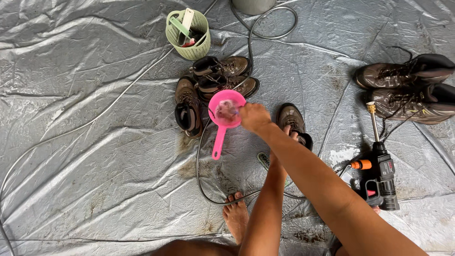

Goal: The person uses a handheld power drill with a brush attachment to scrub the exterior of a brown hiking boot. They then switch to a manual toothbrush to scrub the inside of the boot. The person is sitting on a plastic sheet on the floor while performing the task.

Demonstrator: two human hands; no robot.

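My right hand (pixel 253 117) reaches out to a pink long-handled scoop (pixel 222 118) on the grey tarp and holds something small at its rim; the object itself is too blurred to name. The scoop holds wet pinkish water. My left hand (pixel 291 136) grips the opening of a brown hiking boot (pixel 290 118) just right of the scoop, mostly hidden behind my right forearm. Three more brown boots (pixel 213 80) lie clustered just beyond the scoop.
A green basket (pixel 189 35) with brushes stands at the back. A grey hose (pixel 265 33) loops across the tarp (pixel 95 142). Two boots (pixel 407 87) lie at right above a black-and-red cordless spray gun (pixel 381 175). My bare foot (pixel 235 215) rests near the hose.
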